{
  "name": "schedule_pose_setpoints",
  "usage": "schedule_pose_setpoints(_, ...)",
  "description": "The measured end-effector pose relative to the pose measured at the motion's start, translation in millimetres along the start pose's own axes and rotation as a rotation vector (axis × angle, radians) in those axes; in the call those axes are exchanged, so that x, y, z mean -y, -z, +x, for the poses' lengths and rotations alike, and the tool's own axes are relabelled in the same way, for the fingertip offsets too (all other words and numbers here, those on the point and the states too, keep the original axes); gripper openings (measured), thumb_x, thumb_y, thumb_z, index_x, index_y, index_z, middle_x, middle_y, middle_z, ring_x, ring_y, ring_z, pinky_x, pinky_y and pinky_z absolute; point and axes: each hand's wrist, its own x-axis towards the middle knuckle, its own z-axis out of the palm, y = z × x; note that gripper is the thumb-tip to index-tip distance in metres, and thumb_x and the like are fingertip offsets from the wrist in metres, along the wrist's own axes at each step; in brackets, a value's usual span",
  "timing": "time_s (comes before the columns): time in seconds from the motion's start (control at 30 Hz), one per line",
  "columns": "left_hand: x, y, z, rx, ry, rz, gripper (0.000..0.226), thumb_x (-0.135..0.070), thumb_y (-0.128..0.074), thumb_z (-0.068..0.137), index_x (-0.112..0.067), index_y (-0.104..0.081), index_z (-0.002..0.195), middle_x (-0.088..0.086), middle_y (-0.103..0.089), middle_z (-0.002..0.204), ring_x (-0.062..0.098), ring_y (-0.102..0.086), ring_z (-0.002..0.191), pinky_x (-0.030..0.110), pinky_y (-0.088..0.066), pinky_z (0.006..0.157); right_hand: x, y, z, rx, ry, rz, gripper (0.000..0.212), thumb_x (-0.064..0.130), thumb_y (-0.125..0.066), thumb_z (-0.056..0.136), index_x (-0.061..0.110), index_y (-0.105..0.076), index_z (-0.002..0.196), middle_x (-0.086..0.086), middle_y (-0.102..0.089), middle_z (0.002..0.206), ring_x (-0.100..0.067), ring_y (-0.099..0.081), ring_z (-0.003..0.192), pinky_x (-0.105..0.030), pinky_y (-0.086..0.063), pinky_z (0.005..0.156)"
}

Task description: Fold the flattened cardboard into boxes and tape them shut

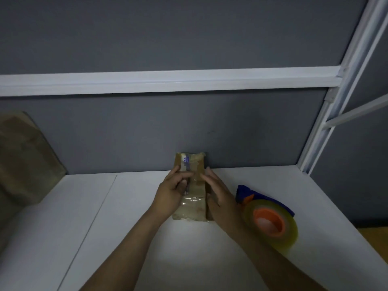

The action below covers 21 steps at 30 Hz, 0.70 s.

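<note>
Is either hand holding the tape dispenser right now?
No, the left hand and right hand are on the box; the tape dispenser lies on the table.

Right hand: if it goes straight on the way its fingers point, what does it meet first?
It touches the box; sliding on along it, the right hand would probably meet the grey wall just behind the box next, though depth is unclear.

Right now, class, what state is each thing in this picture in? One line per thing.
Box: folded, taped over the top, lying on the table between both hands.
Left hand: grips the box's left side.
Right hand: fingers straight, pressed against the box's right side.
Tape roll: in its blue holder, set down on the table, not held.
Cardboard at left: too blurred to tell.
</note>
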Motion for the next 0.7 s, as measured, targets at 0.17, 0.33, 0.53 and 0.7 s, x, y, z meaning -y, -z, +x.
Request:
schedule_pose_setpoints(0.17,16,35,1,0.199,0.004,-0.005,0.026,-0.017,-0.047,0.099,-0.021,-0.069,0.112,-0.03,-0.055,0.127,-0.008,-0.032,0.136,0.016,-0.03,0.111,-10,39,16,0.318,0.256,-0.303,0.048,0.031,-0.057,0.092,0.033,-0.042,0.137,0.025,-0.026,0.146,0.006,-0.009,0.141,-0.019,-0.013,0.115)
schedule_pose_setpoints(0.33,26,71,-1,0.448,-0.044,0.071,0.062,0.017,-0.055,0.085,-0.031,-0.063,0.124,-0.026,-0.05,0.137,-0.005,-0.037,0.134,0.013,-0.026,0.111,-9,44,28,0.367,0.32,-0.407,0.053,0.028,-0.068,0.087,0.02,-0.051,0.136,0.017,-0.033,0.145,-0.006,-0.018,0.144,-0.026,-0.02,0.115)
schedule_pose_setpoints(0.53,36,50,-4,0.163,-0.185,0.072,0.044,-0.009,-0.086,0.066,-0.027,-0.073,0.104,-0.019,-0.064,0.119,0.003,-0.061,0.111,0.021,-0.047,0.099,-5,23,19,0.244,0.286,-0.373,0.037,0.027,-0.063,0.087,0.01,-0.064,0.119,0.001,-0.05,0.138,-0.01,-0.039,0.133,-0.029,-0.037,0.109)
schedule_pose_setpoints(0.7,32,41,-10,0.095,-0.152,0.135,0.049,-0.017,-0.088,0.064,-0.045,-0.065,0.097,-0.028,-0.06,0.119,0.0,-0.057,0.111,0.021,-0.046,0.099,-1,17,18,0.238,0.232,-0.376,0.037,0.027,-0.07,0.082,0.011,-0.059,0.114,0.002,-0.045,0.137,-0.009,-0.044,0.126,-0.014,-0.037,0.101)
